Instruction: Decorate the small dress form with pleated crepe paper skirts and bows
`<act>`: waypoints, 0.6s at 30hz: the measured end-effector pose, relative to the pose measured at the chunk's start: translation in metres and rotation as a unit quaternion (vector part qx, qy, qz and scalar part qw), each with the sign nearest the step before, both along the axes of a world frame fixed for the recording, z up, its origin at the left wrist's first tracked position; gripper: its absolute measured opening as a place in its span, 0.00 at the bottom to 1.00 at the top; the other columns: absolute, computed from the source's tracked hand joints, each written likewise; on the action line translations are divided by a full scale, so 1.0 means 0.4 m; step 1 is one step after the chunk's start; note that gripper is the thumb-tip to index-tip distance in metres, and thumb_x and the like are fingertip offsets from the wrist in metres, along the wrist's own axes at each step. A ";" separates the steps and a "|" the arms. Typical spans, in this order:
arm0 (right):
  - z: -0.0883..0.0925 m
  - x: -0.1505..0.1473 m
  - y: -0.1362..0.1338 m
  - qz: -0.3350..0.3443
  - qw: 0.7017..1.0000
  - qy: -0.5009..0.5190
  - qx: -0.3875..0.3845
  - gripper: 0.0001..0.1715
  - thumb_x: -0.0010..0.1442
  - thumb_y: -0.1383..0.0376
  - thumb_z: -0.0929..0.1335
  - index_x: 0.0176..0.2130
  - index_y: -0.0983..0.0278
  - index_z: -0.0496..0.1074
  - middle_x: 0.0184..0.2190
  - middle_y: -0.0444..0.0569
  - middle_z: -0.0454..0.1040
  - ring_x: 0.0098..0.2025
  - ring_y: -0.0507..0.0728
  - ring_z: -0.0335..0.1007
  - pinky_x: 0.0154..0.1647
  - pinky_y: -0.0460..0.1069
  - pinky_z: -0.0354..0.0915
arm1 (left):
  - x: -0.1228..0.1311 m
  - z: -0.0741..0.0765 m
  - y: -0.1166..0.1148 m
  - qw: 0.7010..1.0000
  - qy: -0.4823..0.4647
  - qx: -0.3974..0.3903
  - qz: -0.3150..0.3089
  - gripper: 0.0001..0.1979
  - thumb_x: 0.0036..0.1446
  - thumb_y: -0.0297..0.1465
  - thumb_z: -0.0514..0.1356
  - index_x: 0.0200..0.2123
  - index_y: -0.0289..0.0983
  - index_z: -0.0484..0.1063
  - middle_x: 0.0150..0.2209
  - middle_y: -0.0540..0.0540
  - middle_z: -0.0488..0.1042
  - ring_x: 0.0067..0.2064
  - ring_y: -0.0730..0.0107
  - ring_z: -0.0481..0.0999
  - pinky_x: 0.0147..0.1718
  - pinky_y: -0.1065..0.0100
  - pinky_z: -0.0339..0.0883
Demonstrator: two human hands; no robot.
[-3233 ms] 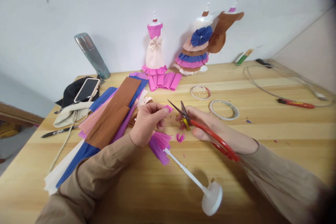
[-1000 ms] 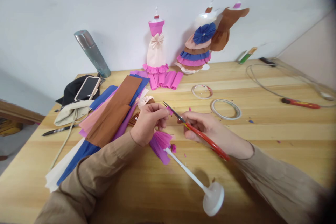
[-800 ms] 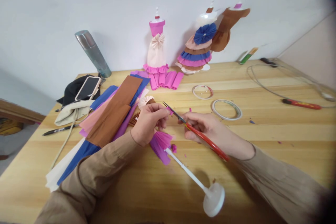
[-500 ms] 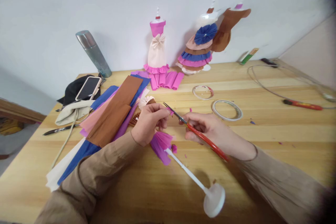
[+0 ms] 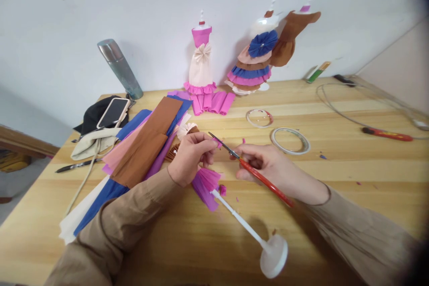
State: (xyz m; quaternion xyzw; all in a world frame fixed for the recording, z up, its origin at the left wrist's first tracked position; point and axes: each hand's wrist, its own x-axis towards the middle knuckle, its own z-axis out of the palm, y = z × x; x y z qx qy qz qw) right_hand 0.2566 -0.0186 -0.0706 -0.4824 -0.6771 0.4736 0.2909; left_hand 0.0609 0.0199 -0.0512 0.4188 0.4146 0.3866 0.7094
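My left hand (image 5: 192, 156) pinches a small piece of magenta crepe paper (image 5: 219, 144), mostly covered by the fingers. Red-handled scissors (image 5: 261, 178) are in my right hand (image 5: 268, 163), their dark blades reaching across to the left fingertips and the paper. Below my hands a white mannequin stand (image 5: 239, 219) lies tilted on the table, its round base toward me. Magenta and purple crepe paper (image 5: 209, 181) flares at its far end. Beside my left hand are a cream pleated paper rosette (image 5: 186, 130) and a brown one (image 5: 172, 153), partly hidden.
Crepe paper strips (image 5: 144, 143) lie at left, near a phone (image 5: 114, 112), a pen (image 5: 77, 166) and a metal flask (image 5: 120, 69). Paper-dressed mannequins (image 5: 201, 62) stand along the wall. Tape rolls (image 5: 290, 140), a cable (image 5: 338, 111) and a red-handled tool (image 5: 387, 134) lie at right.
Almost nothing differs. The scissors and my right hand have shifted very slightly; my left hand keeps its pinch on the paper.
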 end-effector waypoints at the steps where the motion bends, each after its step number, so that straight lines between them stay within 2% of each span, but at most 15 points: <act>1: -0.001 0.000 0.000 -0.001 1.000 -0.003 0.000 0.15 0.50 0.56 0.73 0.29 0.63 0.68 0.20 0.37 0.55 0.22 0.48 0.49 0.22 0.45 0.47 | 0.000 0.000 0.000 1.000 0.000 0.000 -0.001 0.08 0.42 0.30 0.64 0.19 0.34 0.68 0.17 0.53 0.67 0.15 0.81 0.64 0.12 0.77 0.50; 7: 0.002 -0.003 0.004 -0.004 0.999 -0.035 0.012 0.17 0.52 0.52 0.71 0.29 0.63 0.69 0.19 0.37 0.54 0.21 0.49 0.49 0.21 0.45 0.48 | -0.001 -0.003 0.004 1.000 -0.009 -0.002 -0.006 0.10 0.44 0.30 0.65 0.18 0.33 0.68 0.17 0.53 0.67 0.15 0.82 0.64 0.12 0.77 0.51; 11: 0.009 -0.002 0.008 -0.029 0.988 -0.145 0.055 0.16 0.54 0.53 0.69 0.30 0.64 0.71 0.18 0.41 0.63 0.21 0.51 0.58 0.23 0.47 0.52 | -0.001 -0.007 0.003 1.000 -0.014 -0.002 -0.006 0.10 0.44 0.30 0.66 0.18 0.33 0.69 0.17 0.53 0.68 0.15 0.82 0.63 0.12 0.78 0.49; 13: 0.009 -0.003 0.007 -0.027 0.971 -0.223 0.078 0.14 0.56 0.58 0.69 0.38 0.65 0.74 0.23 0.45 0.71 0.24 0.54 0.64 0.25 0.47 0.55 | -0.002 -0.011 0.002 1.000 -0.012 0.005 -0.010 0.11 0.46 0.31 0.67 0.19 0.33 0.70 0.15 0.53 0.67 0.15 0.82 0.63 0.13 0.78 0.49; 14: 0.008 -0.003 0.006 -0.020 0.962 -0.256 0.089 0.17 0.57 0.61 0.68 0.45 0.65 0.74 0.26 0.47 0.75 0.26 0.55 0.68 0.27 0.47 0.57 | -0.003 -0.014 0.002 1.000 -0.012 0.011 -0.014 0.11 0.46 0.32 0.67 0.19 0.32 0.71 0.15 0.52 0.67 0.15 0.83 0.62 0.13 0.78 0.50; 16: 0.007 -0.003 0.001 0.001 0.948 -0.301 0.103 0.28 0.57 0.67 0.66 0.57 0.64 0.69 0.33 0.50 0.79 0.32 0.57 0.73 0.31 0.48 0.60 | -0.005 -0.017 0.002 0.999 -0.016 0.019 -0.020 0.11 0.47 0.33 0.68 0.21 0.32 0.73 0.15 0.52 0.67 0.16 0.83 0.62 0.14 0.78 0.51; 18: 0.010 -0.004 -0.005 0.022 0.938 -0.330 0.104 0.34 0.56 0.69 0.65 0.62 0.63 0.64 0.37 0.52 0.80 0.36 0.58 0.76 0.33 0.48 0.61 | -0.005 -0.019 0.000 0.999 -0.017 0.024 -0.023 0.11 0.47 0.34 0.68 0.21 0.32 0.74 0.15 0.52 0.67 0.16 0.83 0.63 0.15 0.78 0.51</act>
